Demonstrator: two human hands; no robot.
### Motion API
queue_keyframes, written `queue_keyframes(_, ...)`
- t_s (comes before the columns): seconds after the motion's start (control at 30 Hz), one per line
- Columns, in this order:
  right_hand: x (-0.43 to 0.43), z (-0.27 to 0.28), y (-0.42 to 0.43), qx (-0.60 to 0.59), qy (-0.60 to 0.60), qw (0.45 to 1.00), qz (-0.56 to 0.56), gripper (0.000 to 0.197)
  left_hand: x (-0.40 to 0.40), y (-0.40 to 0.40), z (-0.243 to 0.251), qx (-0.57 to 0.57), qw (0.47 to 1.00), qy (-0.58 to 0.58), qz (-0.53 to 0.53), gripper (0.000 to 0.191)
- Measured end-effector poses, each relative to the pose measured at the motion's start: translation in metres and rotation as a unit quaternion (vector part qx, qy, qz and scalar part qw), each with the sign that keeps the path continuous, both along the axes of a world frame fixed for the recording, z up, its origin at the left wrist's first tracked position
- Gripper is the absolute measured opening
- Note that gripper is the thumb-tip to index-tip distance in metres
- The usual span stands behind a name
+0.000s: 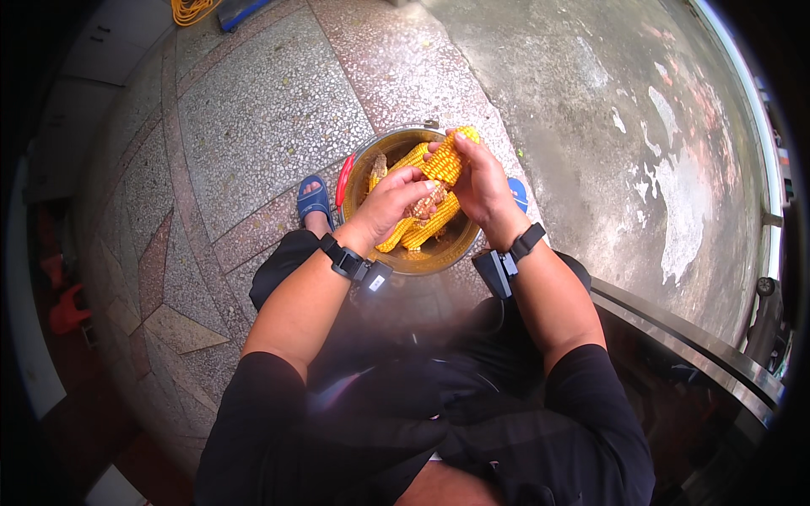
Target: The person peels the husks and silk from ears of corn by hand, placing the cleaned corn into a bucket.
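Observation:
A round metal pot (436,261) with a red-covered handle stands on the floor between my feet. Several yellow ears of dried corn (433,229) lie inside it. My right hand (482,183) grips an ear of corn (448,159) above the pot, its top tilted up and to the right. My left hand (395,202) is around a mostly bare reddish corn cob (425,203), touching or very close to the lower end of that ear. Another partly bare cob (378,167) leans at the pot's left inner wall.
Blue slippers (314,201) are at either side of the pot. A metal-edged dark panel (683,354) runs at the lower right. Coiled yellow cord (190,9) and a blue-edged object (240,14) lie at the upper left. Red plastic items (68,310) stand far left.

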State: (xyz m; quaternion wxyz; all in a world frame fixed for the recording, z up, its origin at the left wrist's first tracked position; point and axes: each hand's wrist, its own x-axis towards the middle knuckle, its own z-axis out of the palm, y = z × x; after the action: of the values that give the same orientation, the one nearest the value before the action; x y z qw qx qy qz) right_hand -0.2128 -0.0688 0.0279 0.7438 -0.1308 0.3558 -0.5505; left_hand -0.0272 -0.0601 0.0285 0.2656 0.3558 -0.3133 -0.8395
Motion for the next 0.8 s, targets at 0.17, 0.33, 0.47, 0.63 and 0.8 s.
queue_keyframes(0.17,0.0013,-0.0006,0.0016,-0.01,0.01,1.0,-0.006,0.025,-0.0053,0.0029,0.0048,-0.013,0.999,-0.012,0.03,0.025)
queue_keyframes(0.33,0.0027,-0.0015,0.0012,-0.018,0.015,1.0,-0.006,0.026,-0.005,0.0032,0.0052,-0.014,0.999,-0.013,0.034,0.027)
queue_keyframes(0.47,0.0039,0.0013,0.0017,-0.023,0.018,1.0,-0.008,0.026,-0.0031,0.0016,0.0019,-0.024,1.0,-0.019,0.005,0.035)
queue_keyframes(0.63,0.0028,0.0019,0.0016,-0.026,0.02,0.999,-0.009,0.027,-0.0049,0.0035,0.0036,-0.009,0.999,-0.002,0.031,0.025)
queue_keyframes(0.8,0.0014,0.0049,0.0011,-0.026,0.023,0.999,0.0,0.028,-0.0021,0.0014,0.0006,0.003,1.0,0.007,0.006,0.039)
